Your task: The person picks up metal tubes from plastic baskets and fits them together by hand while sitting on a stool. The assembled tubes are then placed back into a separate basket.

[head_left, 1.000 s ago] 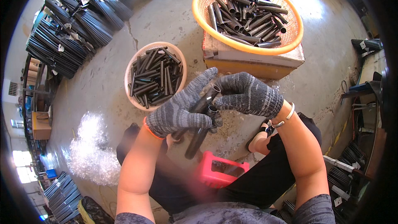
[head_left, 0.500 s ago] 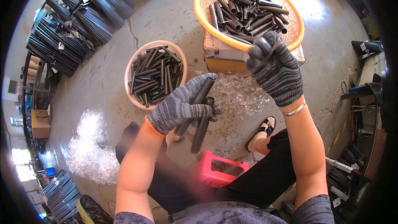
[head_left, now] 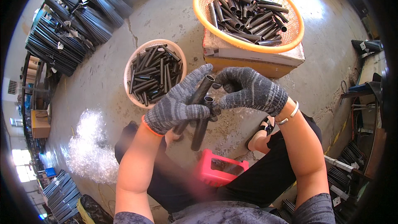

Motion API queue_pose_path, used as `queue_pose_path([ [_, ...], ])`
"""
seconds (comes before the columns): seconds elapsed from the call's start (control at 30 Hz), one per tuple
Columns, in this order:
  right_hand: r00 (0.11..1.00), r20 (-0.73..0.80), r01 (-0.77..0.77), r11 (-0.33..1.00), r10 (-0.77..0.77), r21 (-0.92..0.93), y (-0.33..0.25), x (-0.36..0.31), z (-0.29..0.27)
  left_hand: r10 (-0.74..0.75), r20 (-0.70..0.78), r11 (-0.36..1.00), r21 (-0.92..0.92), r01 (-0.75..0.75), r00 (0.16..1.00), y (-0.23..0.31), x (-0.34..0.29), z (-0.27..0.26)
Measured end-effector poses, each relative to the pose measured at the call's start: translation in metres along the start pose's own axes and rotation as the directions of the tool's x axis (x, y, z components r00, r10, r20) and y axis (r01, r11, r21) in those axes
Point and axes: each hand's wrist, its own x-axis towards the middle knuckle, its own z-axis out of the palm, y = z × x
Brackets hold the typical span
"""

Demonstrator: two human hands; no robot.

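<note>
My left hand [head_left: 176, 103], in a grey striped knit glove, is closed around two black tubes. One tube [head_left: 203, 88] leans up to the right, and a second tube [head_left: 200, 135] crosses beside it, its open end facing up. My right hand [head_left: 251, 91], gloved alike, is right beside the upper ends of the tubes. Its fingers are curved with the thumb apart from them, and no tube shows between them. Whether its fingertips touch the tubes is hard to tell.
An orange-rimmed basket [head_left: 198, 6] of black tubes rests on a cardboard box [head_left: 248, 60]. A smaller pink basket [head_left: 126, 79] of tubes stands left of it. A red plastic stool [head_left: 211, 174] is between my legs. Clear plastic film [head_left: 91, 149] lies at left; tube bundles [head_left: 58, 37] stand beyond.
My right hand has moved from the rim of the orange basket down and left to the tubes in my left hand. A tube now lies at that basket's near edge. The left hand keeps its hold.
</note>
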Motion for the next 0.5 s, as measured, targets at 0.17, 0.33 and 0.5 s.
queue_pose_path([
  [0.17, 0.996, 0.05, 0.059, 0.958, -0.076, 0.281, 0.01, 0.002, 0.011, 0.014, 0.08, 1.0, 0.009, -0.015, 0.997, -0.001, 0.003, -0.001],
  [0.33, 0.998, 0.038, 0.041, 0.953, -0.055, 0.3, 0.013, 0.001, 0.013, -0.004, 0.093, 0.998, 0.055, -0.001, 0.996, -0.006, 0.004, -0.007],
  [0.5, 0.999, 0.048, -0.02, 0.932, 0.003, 0.362, -0.002, -0.001, 0.016, 0.01, 0.14, 0.999, -0.041, -0.005, 0.99, -0.005, 0.005, -0.005],
])
